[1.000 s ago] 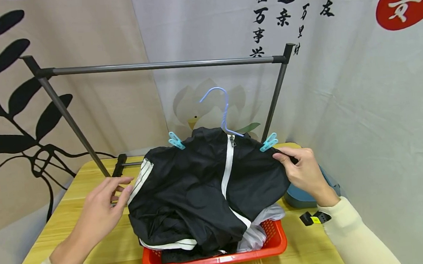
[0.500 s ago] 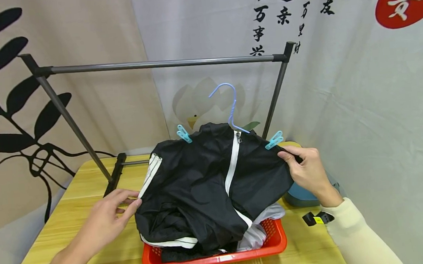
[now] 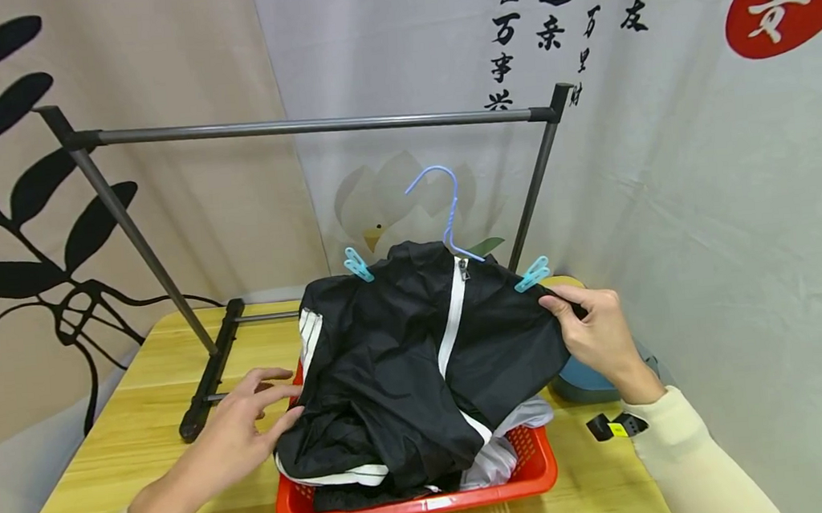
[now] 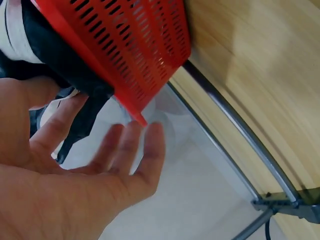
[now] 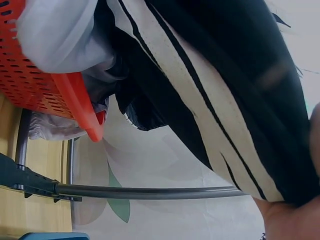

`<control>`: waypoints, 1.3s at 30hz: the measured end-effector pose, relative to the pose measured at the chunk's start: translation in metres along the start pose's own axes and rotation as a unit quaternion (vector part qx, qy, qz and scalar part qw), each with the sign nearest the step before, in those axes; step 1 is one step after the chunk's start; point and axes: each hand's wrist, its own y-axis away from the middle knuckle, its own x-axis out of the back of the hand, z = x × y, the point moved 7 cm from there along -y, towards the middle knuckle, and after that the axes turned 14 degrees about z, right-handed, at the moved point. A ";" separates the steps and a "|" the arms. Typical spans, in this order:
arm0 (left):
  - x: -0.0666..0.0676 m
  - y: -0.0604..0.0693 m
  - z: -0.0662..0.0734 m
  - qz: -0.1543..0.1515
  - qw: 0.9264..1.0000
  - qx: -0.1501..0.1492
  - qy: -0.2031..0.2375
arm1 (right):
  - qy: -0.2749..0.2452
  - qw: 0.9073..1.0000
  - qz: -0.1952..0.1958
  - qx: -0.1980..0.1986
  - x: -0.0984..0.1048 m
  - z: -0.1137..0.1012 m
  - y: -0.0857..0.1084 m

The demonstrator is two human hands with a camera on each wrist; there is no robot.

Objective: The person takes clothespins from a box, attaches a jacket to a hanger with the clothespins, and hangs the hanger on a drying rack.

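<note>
Black jacket (image 3: 388,339) is mid-frame, slumped over a red basket (image 3: 416,507), collar up, lower part bunched on the load. Left to right:

Black leaf print (image 3: 25,281) on the backdrop. Grey rack (image 3: 314,126) next: left post and foot at the left of the table (image 3: 602,479), top bar running behind and above the jacket.

Left hand (image 3: 232,431): fingers loosely bent, clearly parted from the thumb, tips at the edge of the white-striped left-side sleeve (image 3: 311,335). Can't tell how firmly they touch. Left wrist view puts it beside the basket wall, same relaxed spread.

Light-blue left clip (image 3: 358,265) on the shoulder line. White zip (image 3: 452,318) runs down the front, slanting. Blue hanger (image 3: 453,205) comes out at the collar, hook curving left, below the bar and apart from it; the rest of it is hidden by cloth. Grey garment (image 3: 495,459) pokes out at the basket's right end. Right clip (image 3: 532,274) on the other shoulder.

Right hand (image 3: 595,339): thumb and fingers pinch the end of the right-side sleeve, pulled out sideways. Right wrist view shows white stripes on its underside. Blue-grey container (image 3: 586,381) just behind, partly covered. Red oval print (image 3: 787,0) far right.
</note>
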 end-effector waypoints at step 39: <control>-0.036 0.008 -0.044 -0.155 0.912 0.292 0.244 | 0.021 0.999 0.002 -0.026 0.011 0.011 0.006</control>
